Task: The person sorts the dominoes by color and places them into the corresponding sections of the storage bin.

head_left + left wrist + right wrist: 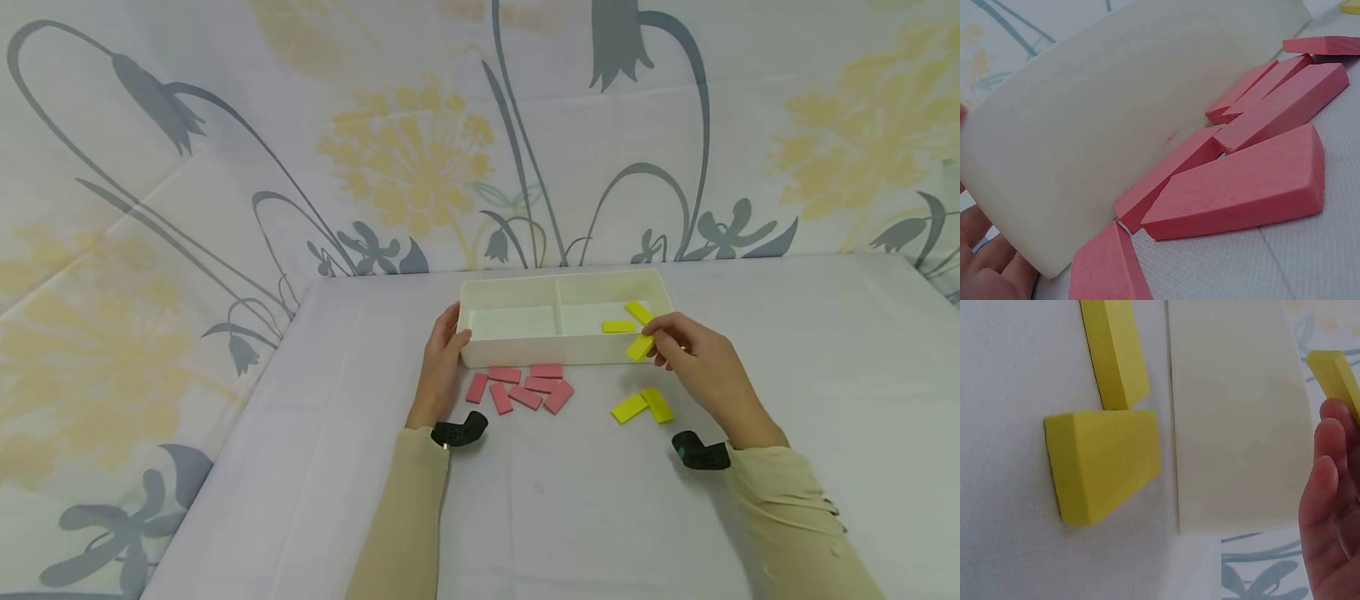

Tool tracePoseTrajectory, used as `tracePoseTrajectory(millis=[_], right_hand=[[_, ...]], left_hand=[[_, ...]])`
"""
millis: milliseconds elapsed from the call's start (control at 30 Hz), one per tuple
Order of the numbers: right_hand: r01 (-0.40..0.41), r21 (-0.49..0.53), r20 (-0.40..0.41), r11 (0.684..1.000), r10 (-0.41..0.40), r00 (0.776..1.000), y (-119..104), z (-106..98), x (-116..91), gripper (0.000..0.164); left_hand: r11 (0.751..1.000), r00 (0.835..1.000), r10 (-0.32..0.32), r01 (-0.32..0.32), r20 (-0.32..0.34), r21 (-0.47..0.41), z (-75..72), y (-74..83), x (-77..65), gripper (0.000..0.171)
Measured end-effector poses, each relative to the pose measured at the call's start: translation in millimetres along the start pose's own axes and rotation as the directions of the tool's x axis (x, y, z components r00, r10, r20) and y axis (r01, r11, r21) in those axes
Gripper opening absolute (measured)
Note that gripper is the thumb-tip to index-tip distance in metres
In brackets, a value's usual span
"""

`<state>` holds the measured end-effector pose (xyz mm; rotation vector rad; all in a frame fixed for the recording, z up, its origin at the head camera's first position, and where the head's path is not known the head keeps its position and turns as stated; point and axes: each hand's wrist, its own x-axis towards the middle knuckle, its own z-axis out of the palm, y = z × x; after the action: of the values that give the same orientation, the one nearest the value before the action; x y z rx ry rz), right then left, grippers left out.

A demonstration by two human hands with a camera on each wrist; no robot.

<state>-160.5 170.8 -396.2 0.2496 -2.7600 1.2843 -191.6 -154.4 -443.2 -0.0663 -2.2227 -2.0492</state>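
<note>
A white two-compartment box (pixel 517 352) stands across the table. My left hand (pixel 440 367) grips its left end, thumb on the near corner. My right hand (pixel 693 358) pinches a yellow block (pixel 640 347) over the box's near wall at the right; in the right wrist view that yellow block (pixel 1335 375) sticks up past the fingertips. Inside the right compartment lie two yellow blocks, a flat one (pixel 618 327) and a slanted one (pixel 639 312). Two more yellow blocks (pixel 628 408) rest on the table below my right hand.
Several pink blocks (pixel 525 397) lie scattered on the white tablecloth (pixel 570 517) along the box's near side, some right against its wall in the left wrist view. Behind the table hangs a flower-patterned cloth (pixel 450 125). Each wrist wears a black device (pixel 701 452).
</note>
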Motion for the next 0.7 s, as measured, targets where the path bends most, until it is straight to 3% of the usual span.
tracePoseTrajectory(millis=[367, 600, 700], right_hand=[[0.057, 0.049, -0.103, 0.997, -0.051, 0.993, 21.4, 13.7, 6.9, 0.033], [0.05, 0.034, -0.158, 0.998, -0.044, 0.986, 62.9, 34.4, 23.9, 0.04], [0.05, 0.048, -0.154, 0.998, -0.042, 0.987, 68.2, 39.3, 27.2, 0.044]], left_hand=[[1.0, 1.0, -0.003, 0.003, 0.001, -0.006, 0.0, -2.6, 0.8, 0.046], [1.0, 1.0, 0.003, -0.003, -0.003, -0.016, 0.0, -2.4, 0.9, 0.046], [1.0, 1.0, 0.014, -0.014, -0.005, 0.0, 0.0, -1.9, 1.0, 0.046]])
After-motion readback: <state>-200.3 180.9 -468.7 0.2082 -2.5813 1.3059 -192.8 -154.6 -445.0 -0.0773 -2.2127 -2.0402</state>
